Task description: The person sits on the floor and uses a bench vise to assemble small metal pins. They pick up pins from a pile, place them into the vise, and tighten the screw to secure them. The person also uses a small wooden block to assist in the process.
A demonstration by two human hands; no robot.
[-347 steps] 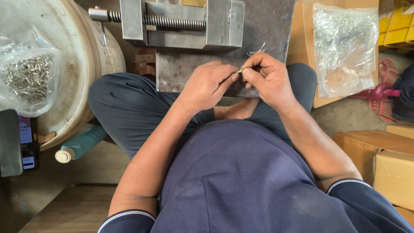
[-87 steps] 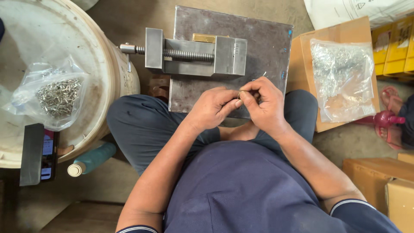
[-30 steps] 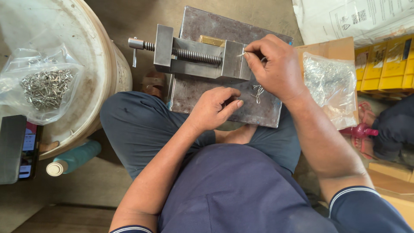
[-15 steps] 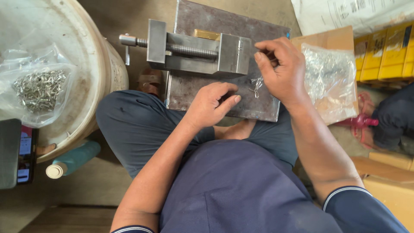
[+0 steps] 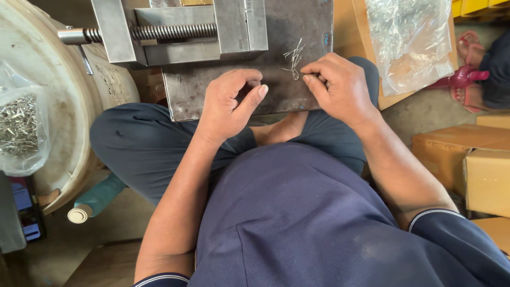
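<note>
Thin silver wire pins (image 5: 293, 57) lie bunched on the grey steel plate (image 5: 212, 93), upper centre; the right hand (image 5: 340, 87) pinches at them, the left hand (image 5: 231, 101) curls empty-looking. Best isolate one pin, fingertips low.

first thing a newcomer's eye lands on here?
Probably the two hands over the dark steel plate at top centre: the right hand pinches at a small cluster of thin wire pieces lying on the plate, with the left hand curled beside it. Next, the grey metal vise at the plate's far edge, and the clear bag of metal parts upper right.
</note>
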